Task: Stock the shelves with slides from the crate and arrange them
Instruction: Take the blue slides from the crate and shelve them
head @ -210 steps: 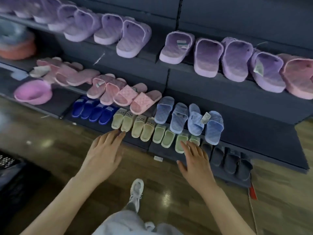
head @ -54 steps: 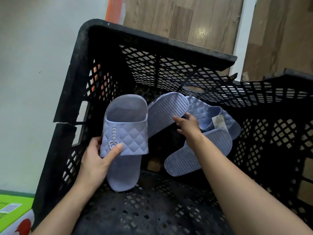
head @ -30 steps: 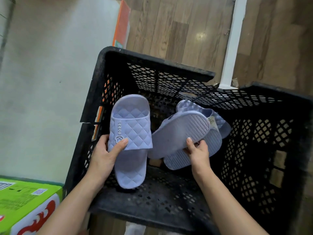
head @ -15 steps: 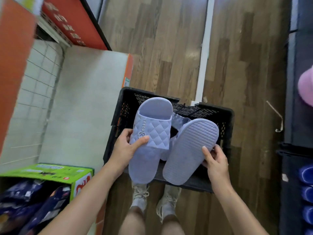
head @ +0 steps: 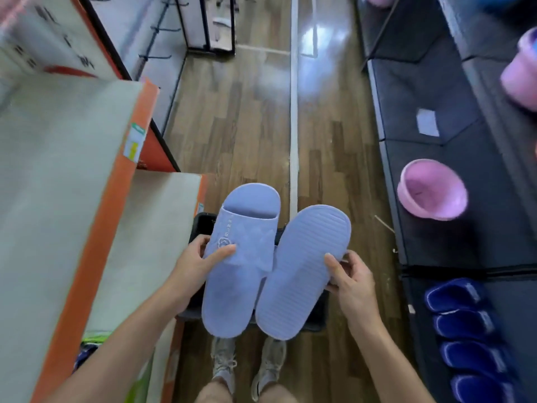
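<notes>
Raised out of the crate [head: 199,228] since a second ago: strap-up slide [head: 241,274] gripped by left hand [head: 189,266], sole-up slide [head: 302,269] by right hand [head: 353,282]. Ready, apparently, for the shelves [head: 436,242].

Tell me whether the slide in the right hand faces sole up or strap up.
Sole up: the slide in the right hand shows its ribbed underside, no strap in sight.

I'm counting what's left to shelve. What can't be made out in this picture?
Head view:
- Crate: inside hidden by the two held slides.
- Sole-up slide in the right hand: its top faces away.
- Strap-up slide in the left hand: strap lettering blurred.
- Dark blue slides: row cut off by the right and bottom edges.
</notes>
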`<state>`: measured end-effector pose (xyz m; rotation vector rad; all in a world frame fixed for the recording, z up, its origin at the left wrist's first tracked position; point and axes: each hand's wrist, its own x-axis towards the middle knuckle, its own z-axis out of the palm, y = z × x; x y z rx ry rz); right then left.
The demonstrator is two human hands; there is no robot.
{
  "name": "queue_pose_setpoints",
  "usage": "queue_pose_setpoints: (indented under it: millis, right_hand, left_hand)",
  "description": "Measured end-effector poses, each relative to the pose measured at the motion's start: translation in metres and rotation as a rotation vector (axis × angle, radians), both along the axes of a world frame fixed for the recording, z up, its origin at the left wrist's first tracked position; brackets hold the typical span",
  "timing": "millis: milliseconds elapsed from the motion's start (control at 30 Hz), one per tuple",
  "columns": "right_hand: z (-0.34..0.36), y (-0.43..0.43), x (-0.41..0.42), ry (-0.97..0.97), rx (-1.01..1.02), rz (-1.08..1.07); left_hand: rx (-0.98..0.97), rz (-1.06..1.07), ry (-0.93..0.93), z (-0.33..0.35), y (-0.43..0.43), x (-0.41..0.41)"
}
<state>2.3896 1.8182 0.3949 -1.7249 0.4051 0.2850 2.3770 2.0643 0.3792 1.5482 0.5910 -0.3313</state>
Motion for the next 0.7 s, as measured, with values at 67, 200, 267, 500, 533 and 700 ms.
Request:
queue_pose_setpoints:
  millis: [67, 200, 267, 500, 533, 700]
  right_hand:
    - [0.026, -0.005, -0.007, -0.026, 0.002, 0.007]
    - [0.070, -0.021, -0.022, -0.097, 0.010, 0.020]
    - [0.088, -0.031, -0.031, -0.111, 0.008, 0.020]
    - [0.129, -0.076, -0.051, -0.138, -0.046, -0.039]
    - [0.134, -0.083, -0.052, -0.147, -0.050, -0.050]
    - [0.157, -0.114, -0.055, -0.204, -0.092, -0.123]
  left_hand:
    - [-0.004, -0.034, -0.017, 0.030, -0.003, -0.006]
    - [-0.026, -0.082, -0.071, 0.084, -0.014, -0.017]
    - [-0.019, -0.089, -0.094, 0.105, -0.020, -0.022]
    - [0.040, -0.161, -0.152, 0.153, -0.046, -0.025]
    - [0.050, -0.181, -0.165, 0.158, -0.050, -0.023]
    - [0.054, -0.278, -0.252, 0.180, -0.080, -0.002]
